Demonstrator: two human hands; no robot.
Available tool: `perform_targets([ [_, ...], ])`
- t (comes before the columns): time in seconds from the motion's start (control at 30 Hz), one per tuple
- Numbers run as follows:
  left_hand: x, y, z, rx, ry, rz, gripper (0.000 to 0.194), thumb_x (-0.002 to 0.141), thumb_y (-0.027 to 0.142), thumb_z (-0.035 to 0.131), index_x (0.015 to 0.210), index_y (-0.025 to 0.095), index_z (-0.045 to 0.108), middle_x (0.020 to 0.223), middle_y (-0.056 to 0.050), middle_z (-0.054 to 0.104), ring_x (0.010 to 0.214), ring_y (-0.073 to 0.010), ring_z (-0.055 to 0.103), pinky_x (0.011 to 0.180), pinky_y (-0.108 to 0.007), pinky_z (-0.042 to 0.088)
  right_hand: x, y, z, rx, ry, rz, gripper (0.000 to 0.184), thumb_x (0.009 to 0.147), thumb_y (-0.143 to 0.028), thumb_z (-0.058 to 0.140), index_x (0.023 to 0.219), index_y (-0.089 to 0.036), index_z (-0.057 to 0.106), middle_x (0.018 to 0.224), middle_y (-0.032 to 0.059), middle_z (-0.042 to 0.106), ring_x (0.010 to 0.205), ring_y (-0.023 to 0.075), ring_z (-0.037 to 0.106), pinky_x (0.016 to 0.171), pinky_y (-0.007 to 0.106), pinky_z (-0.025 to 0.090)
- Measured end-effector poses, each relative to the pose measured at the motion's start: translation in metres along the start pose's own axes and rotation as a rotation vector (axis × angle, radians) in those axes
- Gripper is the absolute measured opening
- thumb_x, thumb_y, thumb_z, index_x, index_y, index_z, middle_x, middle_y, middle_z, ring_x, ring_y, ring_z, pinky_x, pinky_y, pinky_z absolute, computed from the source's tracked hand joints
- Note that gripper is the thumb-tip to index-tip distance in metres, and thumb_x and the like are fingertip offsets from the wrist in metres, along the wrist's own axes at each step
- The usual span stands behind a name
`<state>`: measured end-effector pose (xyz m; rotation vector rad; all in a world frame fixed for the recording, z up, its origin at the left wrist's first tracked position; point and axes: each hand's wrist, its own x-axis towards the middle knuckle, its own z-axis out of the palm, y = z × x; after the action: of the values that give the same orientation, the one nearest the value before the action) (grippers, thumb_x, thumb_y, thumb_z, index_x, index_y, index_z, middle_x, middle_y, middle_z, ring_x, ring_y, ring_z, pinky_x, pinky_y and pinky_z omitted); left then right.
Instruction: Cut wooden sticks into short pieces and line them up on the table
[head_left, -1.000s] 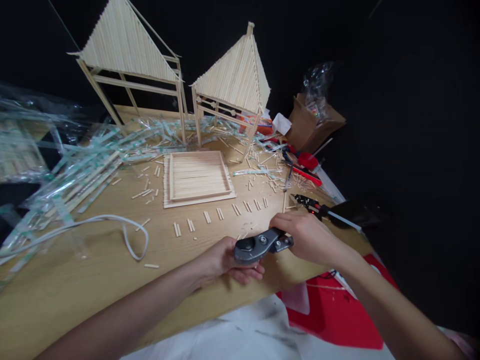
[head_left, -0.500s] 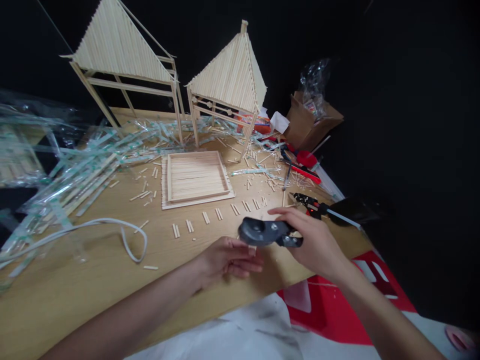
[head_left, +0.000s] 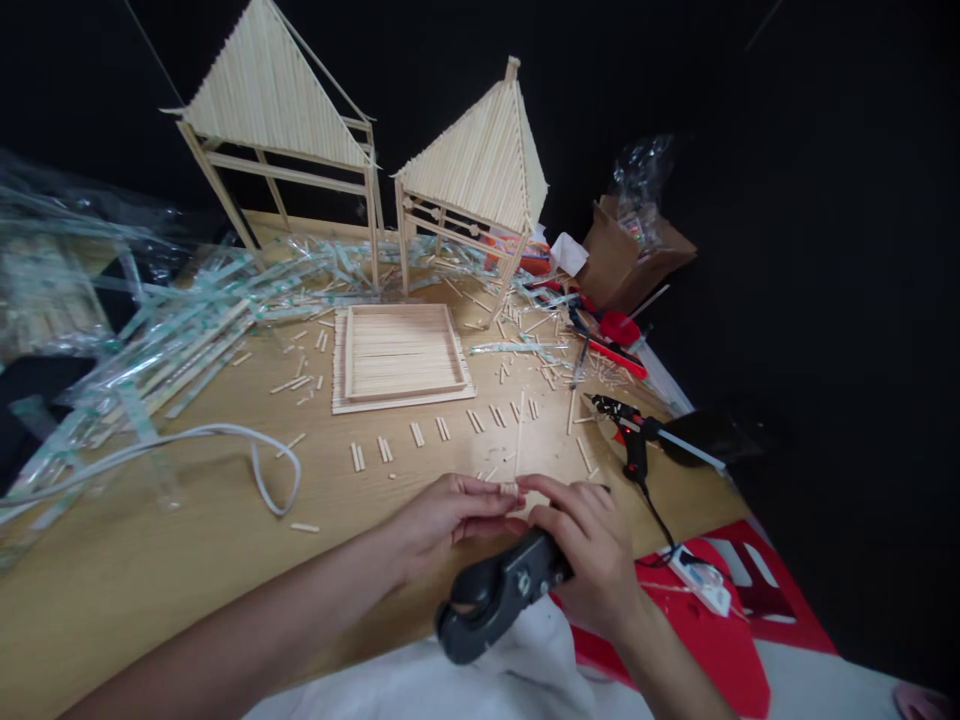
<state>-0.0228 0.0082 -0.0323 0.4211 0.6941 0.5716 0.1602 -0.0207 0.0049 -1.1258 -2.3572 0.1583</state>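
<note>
Wooden table beneath both hands.

Two roofed stick models stood at the far side of the table. Framed slat panel lay before them, short stick pairs nearer; glue gun to the right, cable left.

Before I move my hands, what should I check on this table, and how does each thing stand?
1. Black metal hand tool held in right hand: ok.
2. Small pale wooden piece held in left hand: ok.
3. Short paired wooden sticks clear of both hands: ok.
4. Tan wooden table free of loose scraps: not ok.
5. Black glue gun hot: cannot tell.
</note>
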Motion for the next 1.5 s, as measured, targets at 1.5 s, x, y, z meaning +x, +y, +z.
perform_targets([
  [1.5,-0.002,-0.002,0.001,0.361,0.101,0.357,0.022,0.072,0.033,0.069,0.083,0.014,0.073,0.081,-0.008,0.072,0.075,-0.0211,0.068,0.063,-0.027,0.051,-0.053,0.037,-0.033,-0.282,-0.095,0.264,0.045,0.059,-0.012,0.053,0.103,-0.019,0.05,0.104,0.0106,0.054,0.106,0.0303,0.051,0.103,0.061,0.025],
])
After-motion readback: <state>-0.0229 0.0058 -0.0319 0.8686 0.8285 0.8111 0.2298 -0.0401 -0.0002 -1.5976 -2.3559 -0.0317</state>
